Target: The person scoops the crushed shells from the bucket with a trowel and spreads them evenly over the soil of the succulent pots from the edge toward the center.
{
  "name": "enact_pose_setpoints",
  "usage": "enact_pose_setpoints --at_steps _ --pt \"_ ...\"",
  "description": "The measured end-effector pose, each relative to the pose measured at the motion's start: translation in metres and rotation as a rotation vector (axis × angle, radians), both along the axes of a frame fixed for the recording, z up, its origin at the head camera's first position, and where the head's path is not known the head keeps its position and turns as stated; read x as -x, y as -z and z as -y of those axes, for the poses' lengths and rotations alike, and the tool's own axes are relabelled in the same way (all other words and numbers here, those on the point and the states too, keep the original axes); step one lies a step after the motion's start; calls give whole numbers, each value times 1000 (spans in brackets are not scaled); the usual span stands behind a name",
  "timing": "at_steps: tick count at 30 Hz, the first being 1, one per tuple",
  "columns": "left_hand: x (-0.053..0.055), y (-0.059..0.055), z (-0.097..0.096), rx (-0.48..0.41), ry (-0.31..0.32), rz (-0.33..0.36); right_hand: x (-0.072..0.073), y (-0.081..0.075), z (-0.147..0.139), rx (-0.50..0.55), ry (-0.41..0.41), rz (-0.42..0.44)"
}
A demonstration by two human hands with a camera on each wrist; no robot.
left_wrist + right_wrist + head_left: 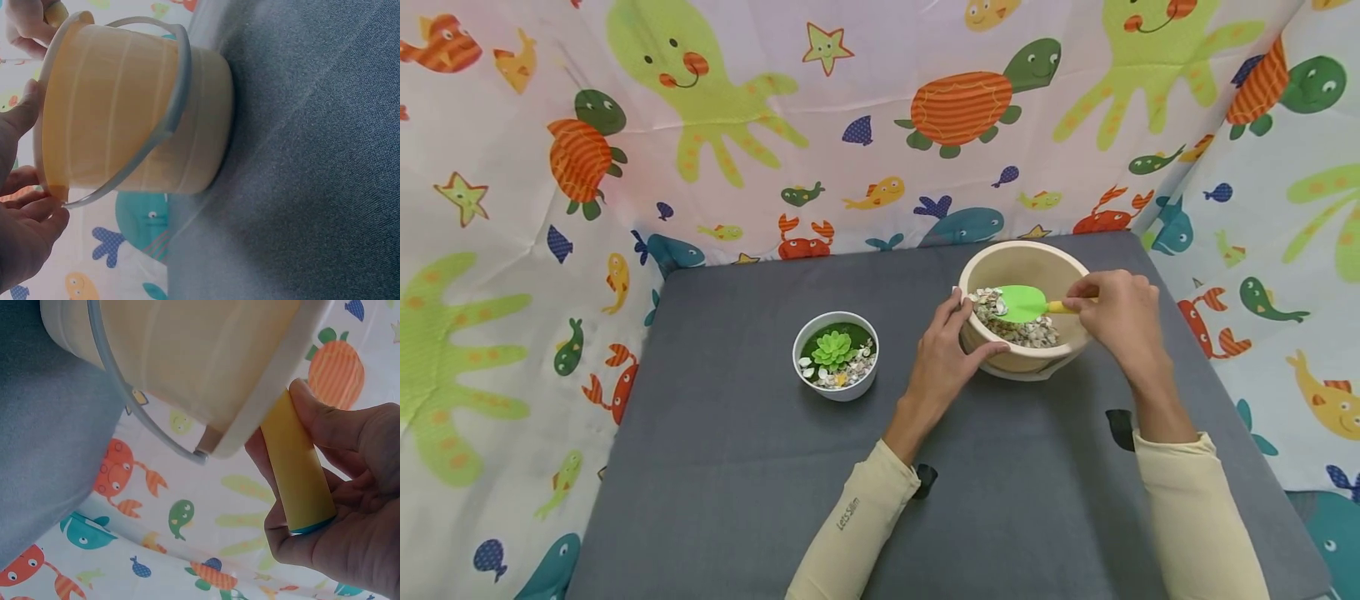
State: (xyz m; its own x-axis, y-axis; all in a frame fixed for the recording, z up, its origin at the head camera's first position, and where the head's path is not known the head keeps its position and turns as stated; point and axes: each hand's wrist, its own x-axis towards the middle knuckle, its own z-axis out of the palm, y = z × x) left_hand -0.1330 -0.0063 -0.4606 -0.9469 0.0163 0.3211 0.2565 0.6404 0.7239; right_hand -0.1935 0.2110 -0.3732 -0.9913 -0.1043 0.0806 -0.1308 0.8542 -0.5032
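A cream bucket (pixel 1037 260) with a grey handle (pixel 178 94) stands at the back right of the table, small pebbles or shell bits (pixel 1036 333) inside it. My left hand (pixel 946 354) holds its rim from the left, thumb on the near side and fingers farther round. With my right hand (pixel 1118 321) I grip the yellow handle of a toy shovel (pixel 299 465). Its green blade (pixel 1021 303) is inside the bucket opening, over the pebbles, with some light pieces at the blade's tip.
Left of the bucket, a small white pot (pixel 850 392) contains a green succulent (pixel 833 348), pebbles and shells. Grey cloth (pixel 722 467) covers the table. A curtain (pixel 865 75) printed with sea animals hangs behind it and along both sides.
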Motion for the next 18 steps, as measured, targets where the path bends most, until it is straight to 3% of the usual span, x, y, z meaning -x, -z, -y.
enact_pose_setpoints --at_steps 10,18 --pt "0 0 1 4 5 10 -11 -13 -9 42 30 1" --pt "-4 -6 1 92 8 70 -17 -23 -7 56 44 -29"
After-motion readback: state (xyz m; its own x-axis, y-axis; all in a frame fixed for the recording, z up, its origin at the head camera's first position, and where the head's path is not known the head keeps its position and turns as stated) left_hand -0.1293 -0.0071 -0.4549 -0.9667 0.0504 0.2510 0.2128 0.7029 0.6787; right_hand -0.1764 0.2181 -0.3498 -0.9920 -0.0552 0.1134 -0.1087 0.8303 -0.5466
